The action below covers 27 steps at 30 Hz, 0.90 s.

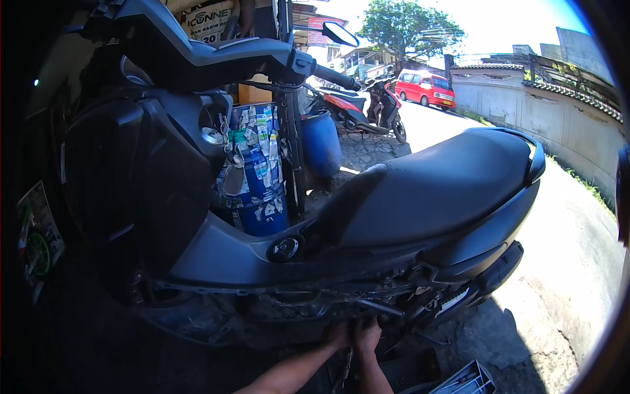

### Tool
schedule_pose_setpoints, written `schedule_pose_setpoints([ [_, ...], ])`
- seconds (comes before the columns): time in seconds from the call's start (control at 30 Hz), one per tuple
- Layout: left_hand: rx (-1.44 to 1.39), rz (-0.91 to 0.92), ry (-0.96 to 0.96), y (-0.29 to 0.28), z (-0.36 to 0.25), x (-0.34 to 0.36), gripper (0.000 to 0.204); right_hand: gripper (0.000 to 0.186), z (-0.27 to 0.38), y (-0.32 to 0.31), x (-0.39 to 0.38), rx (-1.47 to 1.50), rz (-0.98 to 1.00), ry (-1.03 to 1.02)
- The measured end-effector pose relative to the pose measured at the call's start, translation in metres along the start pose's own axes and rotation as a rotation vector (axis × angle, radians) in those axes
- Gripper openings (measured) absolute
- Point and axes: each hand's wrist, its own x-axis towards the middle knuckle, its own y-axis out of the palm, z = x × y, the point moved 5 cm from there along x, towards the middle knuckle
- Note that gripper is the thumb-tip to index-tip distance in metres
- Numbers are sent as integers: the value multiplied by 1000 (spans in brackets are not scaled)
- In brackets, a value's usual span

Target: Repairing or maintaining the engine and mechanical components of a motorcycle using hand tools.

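A dark scooter [216, 262] stands side-on before me, its lower side panel off and the frame and mechanical parts beneath exposed. Both my hands are low at its underside, close together below the middle of the body. My left hand [337, 335] reaches in from the left, and my right hand [367, 337] is right beside it. The scooter's lower edge and shadow hide the fingers of both, so what they grip is not visible. A thin dark item, possibly a tool or a cable, shows between my forearms. Above the hands is the long black seat [440, 187].
An open tray of metal tools [469, 381] lies at the lower right. Behind the scooter are a sticker-covered blue drum [266, 171] and a plain blue barrel [320, 144]. A red scooter [387, 108] is parked farther back, with a red van [425, 89] on the road beside a wall [492, 98].
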Motion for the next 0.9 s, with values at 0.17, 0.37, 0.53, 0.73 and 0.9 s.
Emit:
schedule_pose_setpoints([
  [0.17,-65,15,-38,6,6,4,55,36,-36,14,20,0,106,-14],
  [0.37,-130,-129,-25,-4,3,3,63,19,-56,12,19,1102,394,484],
  [0.53,-118,-151,-7,-3,-1,2,60,14,-44,-10,15,1034,280,432],
  [0.73,-144,-155,14,7,7,-1,56,15,-41,-17,4,977,302,453],
  [0.9,-196,-197,38,-1,-8,-3,54,20,-47,-17,11,1217,364,534],
])
